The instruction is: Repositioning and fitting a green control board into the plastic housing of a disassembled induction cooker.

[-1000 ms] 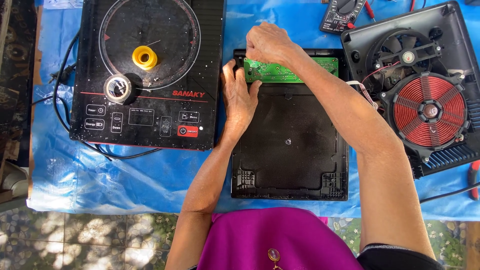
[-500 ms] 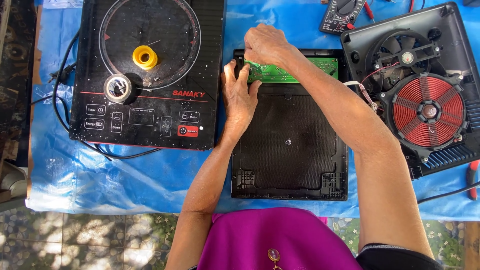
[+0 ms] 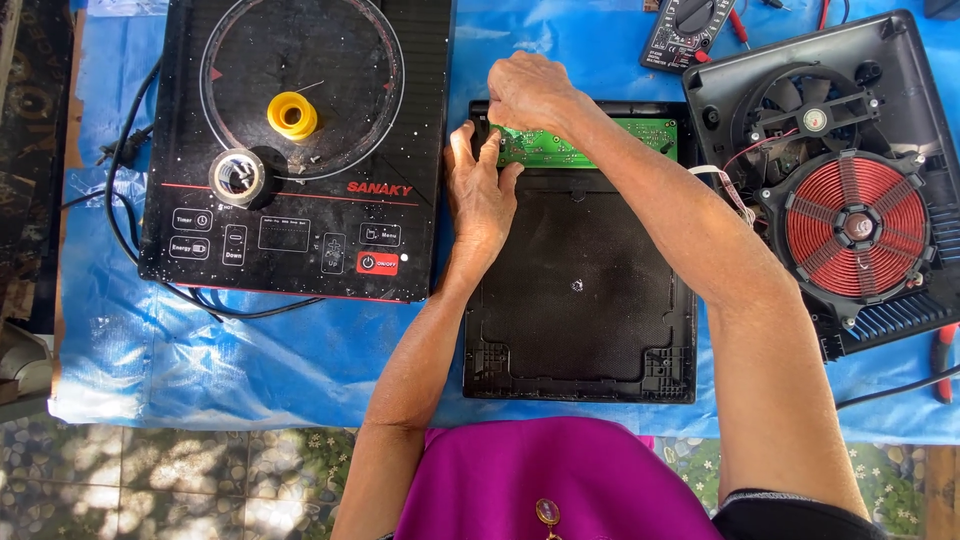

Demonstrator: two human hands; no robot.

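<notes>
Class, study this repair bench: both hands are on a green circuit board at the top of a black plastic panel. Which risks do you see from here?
1. The right hand and left hand press bare on the green circuit board; it might flex or crack.
2. The yellow roll of solder wire and grey tape roll lie loose on the black glass cooktop; a nudge could roll them off.

1. A green circuit board (image 3: 590, 146) is seen lying flat just above the centre of the frame, long side horizontal, set along the top edge of a black plastic panel (image 3: 580, 290). Its left end is covered.
2. The black plastic panel is laid flat at centre frame, roughly rectangular, with a finely textured middle and moulded ribbing at its lower corners.
</notes>
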